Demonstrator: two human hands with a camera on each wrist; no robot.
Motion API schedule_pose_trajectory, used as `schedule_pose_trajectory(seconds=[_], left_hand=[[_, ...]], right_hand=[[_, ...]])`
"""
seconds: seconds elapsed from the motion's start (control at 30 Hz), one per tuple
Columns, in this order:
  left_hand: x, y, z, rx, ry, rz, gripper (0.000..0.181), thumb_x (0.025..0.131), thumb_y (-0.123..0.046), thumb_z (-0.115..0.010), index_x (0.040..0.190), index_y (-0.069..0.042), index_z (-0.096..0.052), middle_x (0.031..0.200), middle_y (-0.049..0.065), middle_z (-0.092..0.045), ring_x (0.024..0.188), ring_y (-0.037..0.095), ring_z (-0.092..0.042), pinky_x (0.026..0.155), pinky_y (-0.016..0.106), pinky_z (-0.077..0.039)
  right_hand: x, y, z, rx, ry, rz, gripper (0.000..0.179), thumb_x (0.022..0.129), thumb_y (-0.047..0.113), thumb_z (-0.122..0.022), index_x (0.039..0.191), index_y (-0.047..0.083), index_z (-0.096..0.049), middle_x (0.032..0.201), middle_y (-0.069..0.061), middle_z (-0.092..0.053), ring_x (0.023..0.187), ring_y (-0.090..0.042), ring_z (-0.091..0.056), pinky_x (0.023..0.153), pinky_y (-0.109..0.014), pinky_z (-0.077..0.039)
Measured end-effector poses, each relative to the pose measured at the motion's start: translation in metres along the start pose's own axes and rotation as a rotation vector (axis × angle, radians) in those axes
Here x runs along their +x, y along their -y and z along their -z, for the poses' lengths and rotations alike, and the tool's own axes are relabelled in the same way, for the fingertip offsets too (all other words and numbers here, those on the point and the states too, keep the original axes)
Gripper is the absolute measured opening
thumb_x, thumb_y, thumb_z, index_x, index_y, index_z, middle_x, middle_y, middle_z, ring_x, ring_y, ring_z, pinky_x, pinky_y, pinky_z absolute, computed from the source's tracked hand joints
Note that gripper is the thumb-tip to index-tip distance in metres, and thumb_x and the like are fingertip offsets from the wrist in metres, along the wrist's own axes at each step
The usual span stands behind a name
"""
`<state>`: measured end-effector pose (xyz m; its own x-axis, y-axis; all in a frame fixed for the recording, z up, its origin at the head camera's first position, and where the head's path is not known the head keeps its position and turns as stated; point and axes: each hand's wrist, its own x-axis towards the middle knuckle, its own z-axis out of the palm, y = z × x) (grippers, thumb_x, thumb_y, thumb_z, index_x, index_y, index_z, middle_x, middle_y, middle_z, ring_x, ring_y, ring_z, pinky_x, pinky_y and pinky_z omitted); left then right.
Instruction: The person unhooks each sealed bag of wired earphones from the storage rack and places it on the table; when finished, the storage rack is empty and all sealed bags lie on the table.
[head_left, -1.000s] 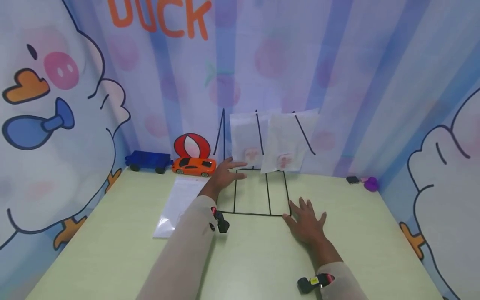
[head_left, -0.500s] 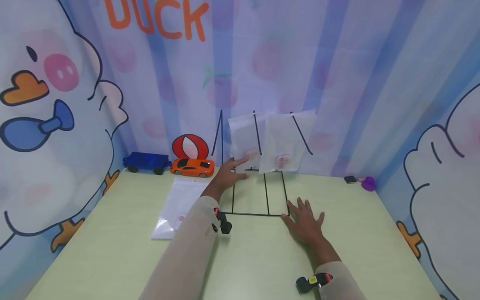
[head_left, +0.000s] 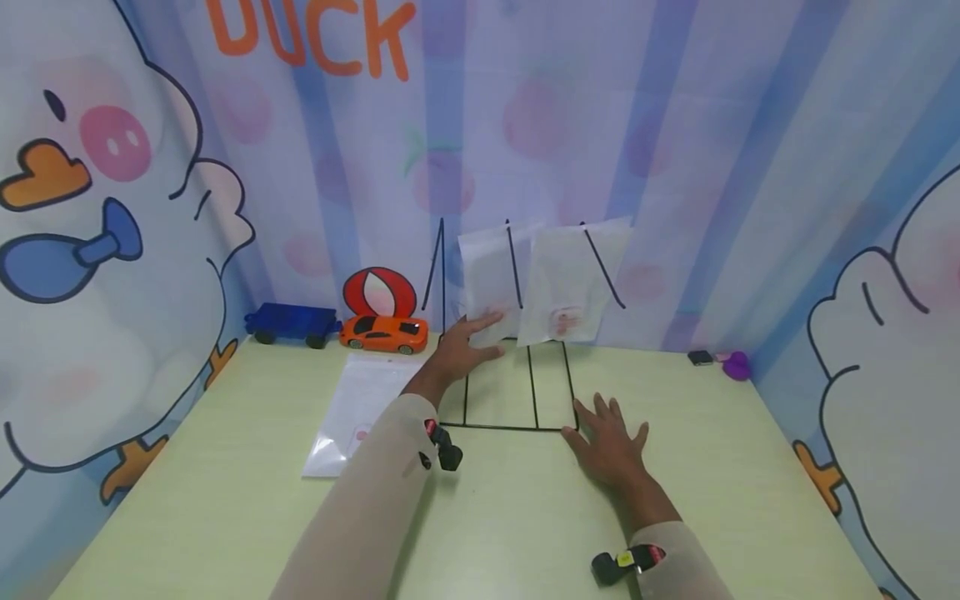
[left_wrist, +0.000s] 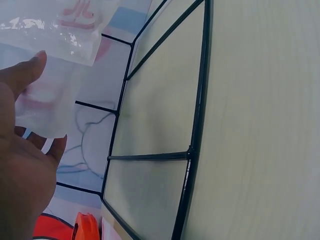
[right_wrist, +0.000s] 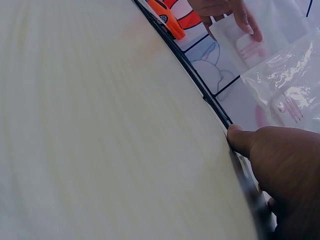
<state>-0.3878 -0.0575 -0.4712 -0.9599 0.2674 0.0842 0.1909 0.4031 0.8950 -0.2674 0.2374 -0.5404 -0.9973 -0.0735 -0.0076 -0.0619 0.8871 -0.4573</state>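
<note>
A black wire rack (head_left: pixel 495 427) stands against the backdrop. From its prongs hang two clear-and-white plastic bags with small pink items inside, a left bag (head_left: pixel 483 267) and a right bag (head_left: pixel 570 275). My left hand (head_left: pixel 453 354) is at the lower edge of the left bag; in the left wrist view the thumb (left_wrist: pixel 35 67) lies before it while fingertips (left_wrist: pixel 58 145) show past its edge. My right hand (head_left: pixel 611 450) rests on the table with spread fingers, its thumb (right_wrist: pixel 242 137) touching the rack's front right corner.
Another white plastic bag (head_left: pixel 367 392) lies flat on the table, partly under the left sleeve. Behind it stand an orange toy car (head_left: pixel 384 333) and a blue toy wagon (head_left: pixel 291 323). A black object (head_left: pixel 701 358) and a purple object (head_left: pixel 737 366) sit at the back right.
My left hand has shifted slightly to the right, further over the lower part of the left bag. The right hand stays at the rack's corner.
</note>
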Motion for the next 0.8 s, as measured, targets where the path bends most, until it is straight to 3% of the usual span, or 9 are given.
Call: schedule_pose_trajectory(seconds=[0.2, 0.47, 0.8], left_hand=[[-0.01, 0.0, -0.002, 0.057, -0.061, -0.113, 0.065, 0.1, -0.026, -0.081, 0.16, -0.036, -0.056, 0.177, 0.004, -0.039, 0.162, 0.037, -0.038, 0.129, 0.068, -0.036], [-0.026, -0.002, 0.0, 0.085, -0.232, -0.216, 0.05, 0.099, -0.022, -0.081, 0.148, -0.027, -0.07, 0.161, 0.006, -0.061, 0.153, 0.033, -0.054, 0.122, 0.061, -0.049], [-0.048, -0.002, 0.004, 0.115, -0.351, -0.343, 0.046, 0.097, -0.01, -0.082, 0.142, -0.017, -0.075, 0.15, 0.014, -0.069, 0.143, 0.036, -0.063, 0.108, 0.054, -0.061]], right_hand=[[0.0, 0.0, 0.0, -0.003, 0.005, -0.003, 0.067, 0.113, 0.052, -0.052, 0.17, 0.019, -0.04, 0.182, -0.021, -0.018, 0.17, -0.05, -0.006, 0.121, -0.09, 0.008], [0.001, -0.001, -0.002, -0.001, 0.002, 0.009, 0.068, 0.112, 0.053, -0.051, 0.17, 0.019, -0.04, 0.182, -0.021, -0.018, 0.17, -0.05, -0.006, 0.122, -0.09, 0.008], [0.001, -0.001, -0.003, -0.008, -0.01, 0.012, 0.069, 0.112, 0.054, -0.051, 0.17, 0.018, -0.041, 0.182, -0.022, -0.019, 0.169, -0.051, -0.008, 0.121, -0.09, 0.006]])
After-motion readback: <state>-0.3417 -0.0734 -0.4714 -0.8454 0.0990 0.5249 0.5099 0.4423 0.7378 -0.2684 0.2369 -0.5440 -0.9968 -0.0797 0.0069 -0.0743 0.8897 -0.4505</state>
